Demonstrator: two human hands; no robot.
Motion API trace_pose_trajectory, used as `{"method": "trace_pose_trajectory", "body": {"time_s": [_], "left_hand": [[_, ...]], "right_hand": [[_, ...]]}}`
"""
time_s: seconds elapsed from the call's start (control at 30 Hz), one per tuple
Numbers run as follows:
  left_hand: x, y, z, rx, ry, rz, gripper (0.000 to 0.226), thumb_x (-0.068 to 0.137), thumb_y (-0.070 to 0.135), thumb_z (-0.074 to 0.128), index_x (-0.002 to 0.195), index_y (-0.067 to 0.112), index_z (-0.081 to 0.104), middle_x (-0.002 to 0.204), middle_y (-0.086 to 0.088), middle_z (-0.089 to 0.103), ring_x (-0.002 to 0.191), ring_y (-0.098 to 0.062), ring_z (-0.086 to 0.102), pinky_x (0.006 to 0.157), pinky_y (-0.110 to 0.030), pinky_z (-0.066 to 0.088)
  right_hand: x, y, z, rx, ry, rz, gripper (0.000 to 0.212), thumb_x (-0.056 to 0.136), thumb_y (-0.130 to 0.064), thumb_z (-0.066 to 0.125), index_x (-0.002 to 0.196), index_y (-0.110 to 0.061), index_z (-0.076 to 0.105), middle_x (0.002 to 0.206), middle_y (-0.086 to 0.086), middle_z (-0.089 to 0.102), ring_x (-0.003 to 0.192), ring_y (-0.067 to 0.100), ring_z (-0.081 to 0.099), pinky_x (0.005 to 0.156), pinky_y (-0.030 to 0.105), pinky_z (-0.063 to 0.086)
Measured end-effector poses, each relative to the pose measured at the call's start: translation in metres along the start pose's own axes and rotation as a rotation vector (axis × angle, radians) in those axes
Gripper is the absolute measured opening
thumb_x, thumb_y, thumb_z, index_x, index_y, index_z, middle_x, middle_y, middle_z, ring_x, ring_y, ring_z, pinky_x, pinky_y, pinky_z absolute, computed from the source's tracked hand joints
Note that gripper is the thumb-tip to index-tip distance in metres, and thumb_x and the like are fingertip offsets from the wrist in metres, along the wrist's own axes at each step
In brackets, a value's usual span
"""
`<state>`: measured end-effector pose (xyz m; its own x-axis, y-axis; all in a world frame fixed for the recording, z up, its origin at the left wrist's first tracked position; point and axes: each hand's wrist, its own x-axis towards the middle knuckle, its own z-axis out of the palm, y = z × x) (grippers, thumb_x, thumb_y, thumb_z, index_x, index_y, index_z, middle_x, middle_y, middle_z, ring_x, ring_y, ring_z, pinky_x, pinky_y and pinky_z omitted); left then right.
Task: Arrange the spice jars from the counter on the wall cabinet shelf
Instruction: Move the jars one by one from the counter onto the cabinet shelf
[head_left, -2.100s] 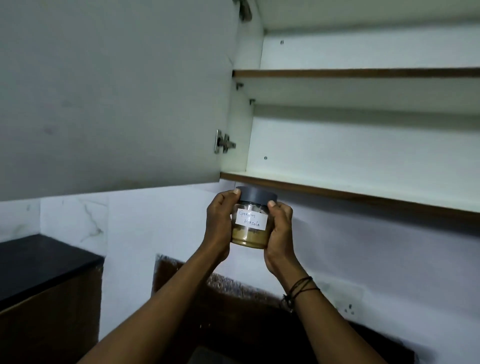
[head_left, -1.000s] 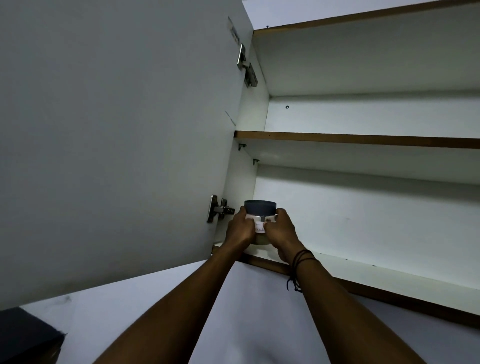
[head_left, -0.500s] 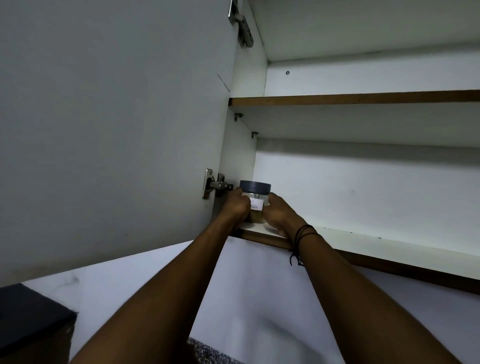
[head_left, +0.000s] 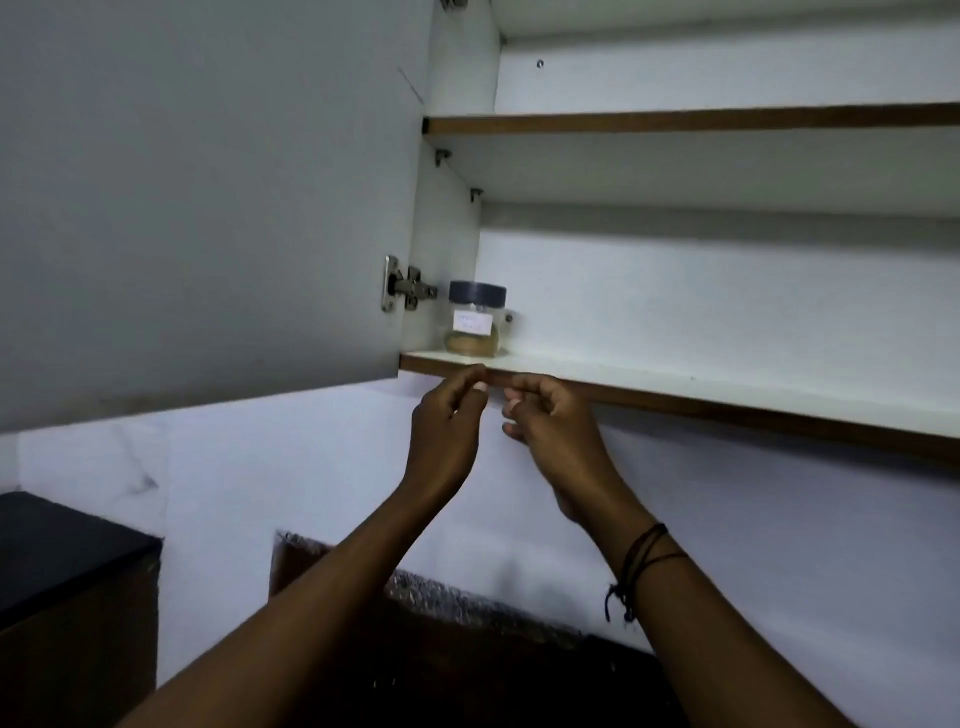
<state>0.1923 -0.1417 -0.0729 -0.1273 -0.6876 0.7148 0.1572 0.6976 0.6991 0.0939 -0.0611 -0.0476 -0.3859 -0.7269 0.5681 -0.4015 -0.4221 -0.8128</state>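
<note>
Head view: your spice jar (head_left: 476, 325) stands upright on the lowest shelf (head_left: 675, 382) of the wall cabinet, at its far left end, close to the cabinet's left side wall. It has a dark grey lid, a white paper label on the front and brown powder filling the lower part. Nothing touches it.

Your left hand (head_left: 447, 421) hangs just below the front edge of that shelf, fingers loosely curled, holding nothing. Your right hand (head_left: 553, 423) is just beside it at the same height, fingers likewise loosely bent and empty; the two hands are close but not touching. A dark cord bracelet (head_left: 641, 564) sits on your right wrist.

The cabinet door (head_left: 208, 197) stands open to the left, its metal hinge (head_left: 402, 286) level with the jar lid. A second shelf (head_left: 691, 122) runs above. A dark surface (head_left: 57, 551) shows at lower left
</note>
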Motion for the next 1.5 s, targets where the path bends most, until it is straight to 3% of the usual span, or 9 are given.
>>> {"method": "trace_pose_trajectory", "body": {"time_s": [0.13,0.43,0.73,0.87,0.97,1.07,1.33,1.43,1.5], "left_hand": [[-0.086,-0.035,-0.001,-0.065,-0.108,-0.143,0.032,0.102,0.027,0.049,0.128,0.02,0.067,0.126,0.005,0.069,0.119,-0.01,0.062,0.106,-0.041,0.048],[-0.296,-0.115,-0.013,0.06,-0.352,-0.377,0.031,0.103,0.016,0.049,0.129,0.012,0.065,0.121,0.008,0.066,0.106,0.018,0.058,0.089,-0.003,0.043],[-0.448,-0.153,-0.039,0.199,-0.647,-0.51,0.028,0.1,0.014,0.049,0.115,0.021,0.071,0.109,0.004,0.074,0.099,-0.002,0.067,0.089,-0.019,0.051],[-0.5,-0.165,-0.049,0.262,-0.669,-0.658,0.026,0.101,0.012,0.049,0.11,0.014,0.073,0.107,-0.003,0.075,0.097,-0.013,0.068,0.089,-0.027,0.05],[-0.519,-0.169,-0.055,0.198,-0.667,-0.875,0.031,0.104,0.02,0.046,0.095,0.013,0.074,0.093,-0.007,0.075,0.087,-0.022,0.07,0.081,-0.038,0.055],[-0.521,-0.173,-0.054,0.114,-0.602,-0.989,0.035,0.104,0.024,0.045,0.09,0.009,0.074,0.09,-0.011,0.076,0.086,-0.028,0.072,0.08,-0.044,0.057],[-0.502,-0.166,-0.05,-0.112,-0.387,-1.216,0.048,0.106,0.038,0.032,0.102,0.011,0.072,0.095,-0.008,0.079,0.093,-0.021,0.075,0.081,-0.033,0.059],[-0.48,-0.156,-0.057,-0.161,-0.292,-1.199,0.041,0.106,0.034,0.034,0.103,0.014,0.07,0.095,0.0,0.079,0.089,-0.012,0.074,0.065,-0.018,0.057],[-0.47,-0.151,-0.061,-0.172,-0.254,-1.169,0.032,0.102,0.028,0.042,0.099,0.009,0.068,0.096,-0.003,0.077,0.088,-0.016,0.073,0.064,-0.02,0.056]], "right_hand": [[-0.085,0.049,0.002,-0.011,-0.043,0.119,0.027,0.095,-0.009,0.052,0.109,-0.029,0.064,0.112,-0.009,0.069,0.103,0.008,0.066,0.092,0.033,0.056],[-0.266,0.162,0.011,-0.275,-0.086,0.425,0.036,0.098,-0.015,0.05,0.134,-0.019,0.057,0.127,-0.002,0.061,0.113,0.011,0.058,0.093,0.024,0.047],[-0.432,0.248,0.01,-0.537,-0.271,0.51,0.027,0.096,-0.023,0.051,0.119,-0.011,0.06,0.118,0.012,0.06,0.109,0.027,0.059,0.097,0.04,0.047],[-0.491,0.264,0.011,-0.566,-0.402,0.524,0.059,0.086,-0.03,0.06,0.14,-0.011,0.047,0.136,0.012,0.049,0.128,0.028,0.047,0.111,0.036,0.037],[-0.519,0.273,0.007,-0.609,-0.493,0.493,0.091,0.082,-0.056,0.059,0.155,-0.018,0.02,0.158,0.007,0.02,0.144,0.02,0.024,0.116,0.026,0.021],[-0.522,0.278,0.003,-0.608,-0.557,0.521,0.112,0.07,-0.07,0.063,0.156,-0.03,0.004,0.161,0.005,0.005,0.147,0.024,0.019,0.118,0.035,0.027],[-0.508,0.263,0.001,-0.373,-0.145,0.618,0.099,0.064,-0.031,0.088,0.145,-0.019,0.033,0.138,0.005,0.036,0.127,0.017,0.044,0.102,0.023,0.04],[-0.486,0.25,-0.005,-0.092,-0.029,0.612,0.082,0.074,-0.013,0.083,0.14,-0.016,0.036,0.14,0.004,0.049,0.127,0.014,0.051,0.105,0.03,0.046],[-0.473,0.243,-0.008,0.124,0.02,0.629,0.066,0.083,-0.009,0.071,0.139,-0.014,0.036,0.138,0.006,0.054,0.123,0.017,0.056,0.102,0.036,0.05]]}}
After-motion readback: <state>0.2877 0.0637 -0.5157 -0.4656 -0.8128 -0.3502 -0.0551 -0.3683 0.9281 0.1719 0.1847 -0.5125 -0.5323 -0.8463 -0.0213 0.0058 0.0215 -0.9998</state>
